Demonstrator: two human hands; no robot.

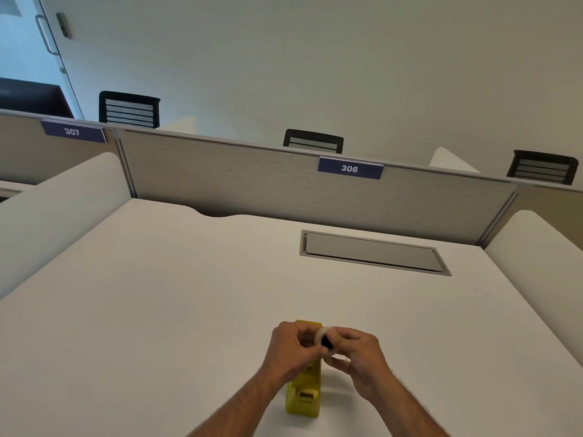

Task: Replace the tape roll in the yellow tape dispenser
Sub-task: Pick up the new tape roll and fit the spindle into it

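Observation:
The yellow tape dispenser (303, 395) stands on the white desk (176, 294) near its front edge, its far end hidden behind my hands. Just above it I hold a clear tape roll (322, 336) with a black core (328, 342). My left hand (291, 350) pinches the roll from the left with thumb and fingers. My right hand (358, 354) grips it from the right, fingers curled around the core side. Both hands hover over the dispenser's middle.
A grey cable hatch (372, 252) is set into the desk at the back right. A fabric partition (252, 181) labelled 306 closes the far side, with white side dividers (53, 212) left and right. Black chairs (314, 141) stand beyond it.

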